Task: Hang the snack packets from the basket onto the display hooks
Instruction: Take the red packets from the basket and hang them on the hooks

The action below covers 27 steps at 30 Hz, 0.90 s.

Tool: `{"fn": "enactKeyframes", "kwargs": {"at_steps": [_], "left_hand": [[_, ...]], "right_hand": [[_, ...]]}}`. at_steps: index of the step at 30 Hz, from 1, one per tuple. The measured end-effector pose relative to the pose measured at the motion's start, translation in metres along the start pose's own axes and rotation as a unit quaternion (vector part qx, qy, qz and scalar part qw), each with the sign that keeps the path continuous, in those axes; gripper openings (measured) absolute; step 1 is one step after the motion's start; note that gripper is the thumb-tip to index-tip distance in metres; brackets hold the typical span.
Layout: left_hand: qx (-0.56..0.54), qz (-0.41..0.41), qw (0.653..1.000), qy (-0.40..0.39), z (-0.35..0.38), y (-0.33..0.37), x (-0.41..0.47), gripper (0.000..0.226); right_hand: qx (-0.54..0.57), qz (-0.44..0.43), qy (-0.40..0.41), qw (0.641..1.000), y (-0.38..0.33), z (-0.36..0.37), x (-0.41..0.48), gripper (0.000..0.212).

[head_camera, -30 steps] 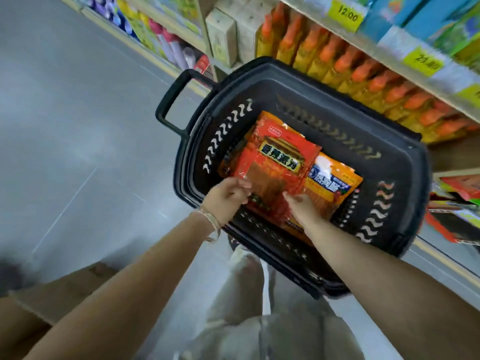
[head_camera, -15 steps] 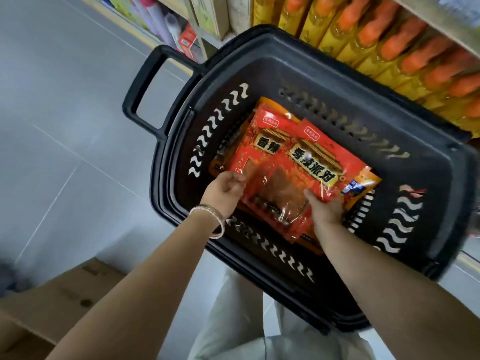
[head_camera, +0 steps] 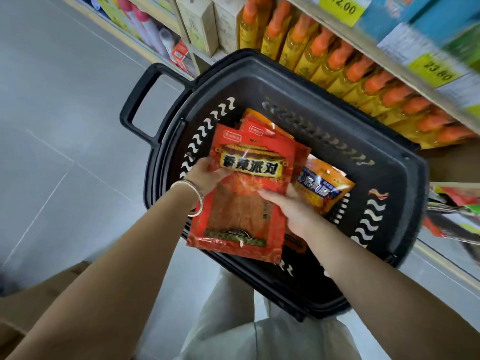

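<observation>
So the left hand pinches the left edge of a red snack packet, and the right hand lays fairly straight fingers on its right side. The hands sit apart with the packet between them, just above the black basket. Its long axis runs away from the person, top end toward the shelf. The hooks are probably off right, where blurry hanging packets show, so nearer the right hand. More packets lie in the basket; grey floor to the left.
</observation>
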<state>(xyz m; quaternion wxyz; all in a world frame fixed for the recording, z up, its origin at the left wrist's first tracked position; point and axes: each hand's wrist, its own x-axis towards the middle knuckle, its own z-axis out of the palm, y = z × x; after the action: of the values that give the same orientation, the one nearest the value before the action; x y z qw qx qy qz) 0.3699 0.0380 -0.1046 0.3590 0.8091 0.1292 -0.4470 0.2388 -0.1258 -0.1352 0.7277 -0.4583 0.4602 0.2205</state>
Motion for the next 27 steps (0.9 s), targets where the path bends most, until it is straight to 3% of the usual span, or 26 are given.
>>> {"fn": "enactKeyframes", "kwargs": {"at_steps": [3, 6, 10, 12, 15, 18, 20, 24, 27], "left_hand": [[0.075, 0.04, 0.988, 0.127, -0.008, -0.016, 0.007, 0.021], [0.135, 0.042, 0.978, 0.152, -0.011, -0.034, 0.008, 0.017], [0.178, 0.044, 0.974, 0.133, -0.006, -0.044, 0.01, 0.022], [0.168, 0.049, 0.976, 0.132, -0.001, -0.044, 0.011, 0.023], [0.128, 0.046, 0.982, 0.129, 0.002, -0.046, 0.011, 0.015], [0.137, 0.048, 0.982, 0.121, 0.002, -0.044, 0.009, 0.018], [0.105, 0.049, 0.986, 0.117, 0.004, -0.041, 0.003, 0.023], [0.024, 0.054, 0.99, 0.128, 0.012, -0.034, -0.022, 0.028], [-0.06, 0.064, 0.987, 0.133, 0.018, -0.034, -0.054, 0.029]], "right_hand": [[-0.104, -0.028, 0.126, 0.986, 0.005, 0.006, 0.024, 0.033], [-0.134, -0.046, 0.29, 0.947, 0.015, -0.005, 0.051, 0.046], [-0.133, 0.072, 0.346, 0.926, 0.025, -0.015, 0.084, 0.099], [-0.189, 0.119, 0.35, 0.91, 0.024, -0.016, 0.094, 0.109], [-0.234, 0.11, 0.352, 0.9, 0.028, -0.019, 0.099, 0.091], [-0.081, 0.048, 0.371, 0.924, 0.041, -0.03, 0.09, 0.056], [0.03, 0.054, 0.364, 0.929, 0.046, -0.042, 0.073, 0.027], [0.032, 0.019, 0.297, 0.954, 0.047, -0.061, 0.026, 0.032], [0.093, -0.035, 0.243, 0.965, 0.039, -0.065, -0.017, 0.03]]}}
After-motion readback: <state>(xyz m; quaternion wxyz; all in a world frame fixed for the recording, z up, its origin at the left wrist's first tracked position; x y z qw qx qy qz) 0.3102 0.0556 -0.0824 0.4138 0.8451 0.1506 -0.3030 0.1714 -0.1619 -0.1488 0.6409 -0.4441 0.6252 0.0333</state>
